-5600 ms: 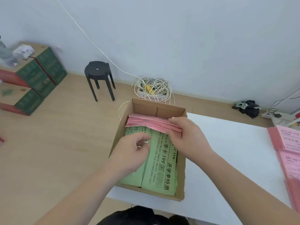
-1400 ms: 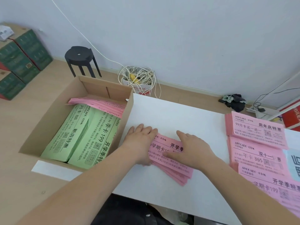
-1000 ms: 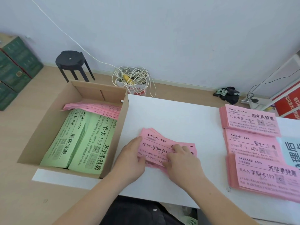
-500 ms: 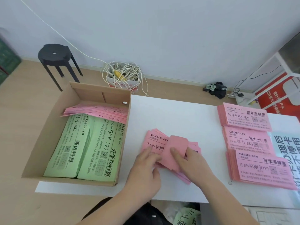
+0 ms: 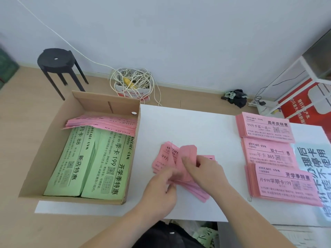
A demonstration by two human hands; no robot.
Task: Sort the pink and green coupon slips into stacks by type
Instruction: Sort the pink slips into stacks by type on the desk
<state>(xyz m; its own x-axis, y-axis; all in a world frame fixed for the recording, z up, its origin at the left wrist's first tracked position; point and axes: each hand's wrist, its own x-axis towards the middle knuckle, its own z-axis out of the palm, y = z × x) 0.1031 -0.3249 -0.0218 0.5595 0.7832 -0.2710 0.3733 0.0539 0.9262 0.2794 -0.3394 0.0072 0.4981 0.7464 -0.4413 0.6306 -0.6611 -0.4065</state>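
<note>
While left hand [image 5: 161, 191] and right hand [image 5: 207, 170] pinch, pink slips [image 5: 163, 157] (fanned) lie between.

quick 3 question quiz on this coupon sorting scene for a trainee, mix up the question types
1. True or false: the green slips lie inside the cardboard box.
2. How many sorted pink stacks lie on the right side of the table? A) two B) three C) five
3. Fill the gap: the left hand and the right hand both hold slips from a loose pile coloured ____.

Key: 1 true; 2 B; 3 pink.
</note>
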